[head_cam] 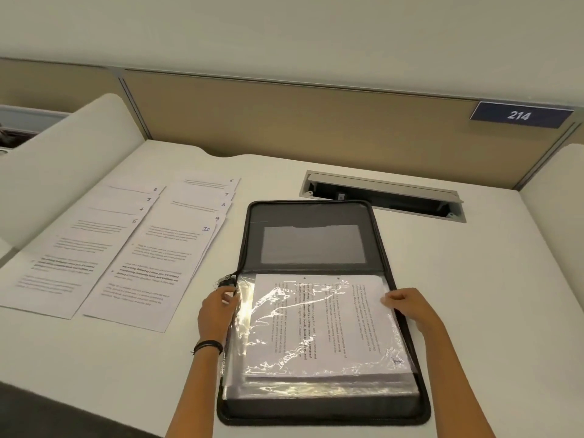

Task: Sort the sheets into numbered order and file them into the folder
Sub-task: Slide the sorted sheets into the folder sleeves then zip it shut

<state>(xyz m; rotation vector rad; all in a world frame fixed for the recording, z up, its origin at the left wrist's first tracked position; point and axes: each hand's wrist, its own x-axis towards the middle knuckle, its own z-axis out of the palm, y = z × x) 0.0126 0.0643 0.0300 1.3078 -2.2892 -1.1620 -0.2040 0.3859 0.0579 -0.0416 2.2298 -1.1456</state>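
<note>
Right hand [403, 303] pinching sheet [331, 311] edge, fingers curled; left hand [218, 311] gripping plastic sleeve [252, 327]. Sheet lying between both sets of fingers, long axis hand to hand, in folder [313, 241]. Numbered sheets [158, 248] lying beyond left fingers — left hand nearer.

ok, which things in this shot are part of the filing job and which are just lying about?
Job: folder; plastic sleeve, gripped by left hand; sheet, pinched by right hand; sheets 2-5; sheets 6-10.

Lying about: cable hatch; 214 plate; partition.
</note>
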